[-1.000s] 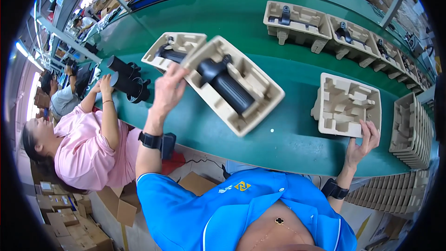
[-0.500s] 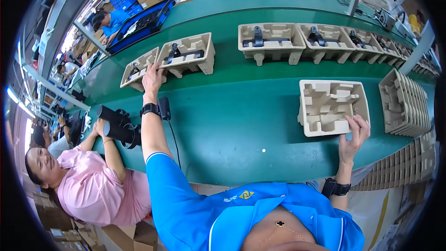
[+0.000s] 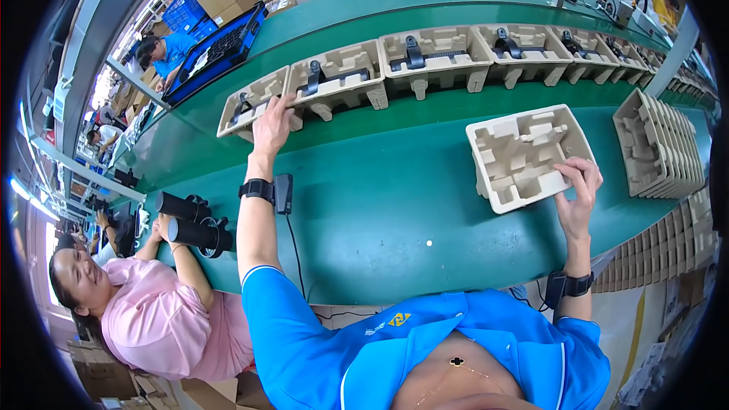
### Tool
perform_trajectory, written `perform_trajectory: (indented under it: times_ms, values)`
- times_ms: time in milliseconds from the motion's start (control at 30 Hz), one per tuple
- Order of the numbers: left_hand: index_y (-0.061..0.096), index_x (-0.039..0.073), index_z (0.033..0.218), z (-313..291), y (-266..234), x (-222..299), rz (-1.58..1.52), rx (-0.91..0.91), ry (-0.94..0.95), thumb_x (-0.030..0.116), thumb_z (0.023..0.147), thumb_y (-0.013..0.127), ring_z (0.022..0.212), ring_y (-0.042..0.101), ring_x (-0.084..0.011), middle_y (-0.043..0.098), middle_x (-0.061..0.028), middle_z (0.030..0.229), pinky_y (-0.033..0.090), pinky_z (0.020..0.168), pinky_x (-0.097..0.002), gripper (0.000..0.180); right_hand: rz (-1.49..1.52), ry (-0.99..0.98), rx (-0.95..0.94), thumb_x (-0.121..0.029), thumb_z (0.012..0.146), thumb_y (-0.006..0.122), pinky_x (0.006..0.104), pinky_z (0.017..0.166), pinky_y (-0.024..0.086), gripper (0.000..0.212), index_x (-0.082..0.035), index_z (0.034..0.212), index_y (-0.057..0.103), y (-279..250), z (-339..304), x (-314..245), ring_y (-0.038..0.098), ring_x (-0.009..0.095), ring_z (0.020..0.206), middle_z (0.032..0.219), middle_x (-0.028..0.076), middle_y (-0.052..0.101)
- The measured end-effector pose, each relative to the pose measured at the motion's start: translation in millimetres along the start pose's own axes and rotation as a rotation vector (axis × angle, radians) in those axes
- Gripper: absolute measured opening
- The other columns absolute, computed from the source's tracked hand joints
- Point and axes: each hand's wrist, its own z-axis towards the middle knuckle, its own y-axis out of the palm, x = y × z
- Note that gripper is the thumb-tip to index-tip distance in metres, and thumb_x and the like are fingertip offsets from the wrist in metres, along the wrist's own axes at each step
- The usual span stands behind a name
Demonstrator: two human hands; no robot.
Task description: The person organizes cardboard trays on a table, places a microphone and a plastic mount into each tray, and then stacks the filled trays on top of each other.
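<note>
My right hand [image 3: 581,190] pinches the near right rim of an empty beige moulded-pulp tray [image 3: 563,120], its near left edge tilted toward me above the bench. Far left, my left hand [image 3: 272,127] has its fingers closed over the rim where the leftmost pulp tray [image 3: 257,112] meets the second pulp tray [image 3: 339,91]. Each of these holds a black bar-like part with an upright rounded piece; the black part [image 3: 323,80] in the second tray shows clearly. A third filled tray [image 3: 434,80] adjoins on the right, in a row with several more.
Nested empty trays [image 3: 659,148] stand at the right bench edge, with more stacked trays [image 3: 661,258] below. Two black cylinders [image 3: 194,232] and a dark device with a cable [image 3: 283,193] lie on the left. A co-worker in pink [image 3: 171,307] sits there; metal posts [image 3: 672,53] rise behind.
The two left trays have slid right with my left hand and now meet the row. The empty tray in my right hand has turned and tilted. My view has shifted slightly.
</note>
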Motion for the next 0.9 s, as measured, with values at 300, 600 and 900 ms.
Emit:
perform_trajectory:
  times_ms: [300,600,900]
  values:
    - [0.047,0.015,0.134,-0.3,29.2,-32.2,-0.515,0.017,-0.253,-0.002,0.085,0.054,0.085,0.066,-0.0337,0.062,-0.0201,0.110,0.052,0.077,-0.0415,0.052,0.204,-0.095,-0.184,0.000,0.061,0.071,0.0373,0.094,0.035,0.035,-0.009,0.095,0.067,29.2,14.2,-63.4,0.053,0.026,0.104,0.102,0.006,0.058]
    - [0.039,0.011,0.143,-17.3,-2.8,-48.6,-0.282,0.071,0.054,0.001,0.088,0.060,0.100,0.065,-0.0222,0.056,-0.0201,0.121,0.054,0.079,-0.0338,0.060,0.696,-0.562,-0.574,-0.010,0.068,0.078,0.0429,0.100,0.036,0.044,-0.012,0.110,0.063,114.9,55.9,-151.5,0.050,0.029,0.115,0.115,0.007,0.056]
    - [0.041,0.013,0.144,-145.8,-147.2,193.0,-0.177,-0.255,0.400,0.022,0.083,0.068,0.123,0.050,-0.0318,0.035,-0.0127,0.150,0.048,0.095,-0.0407,0.068,0.005,-0.265,-0.243,-0.023,0.078,0.074,0.0453,0.109,0.034,0.058,-0.014,0.132,0.054,32.9,87.0,-8.4,0.041,0.035,0.131,0.140,0.015,0.045]
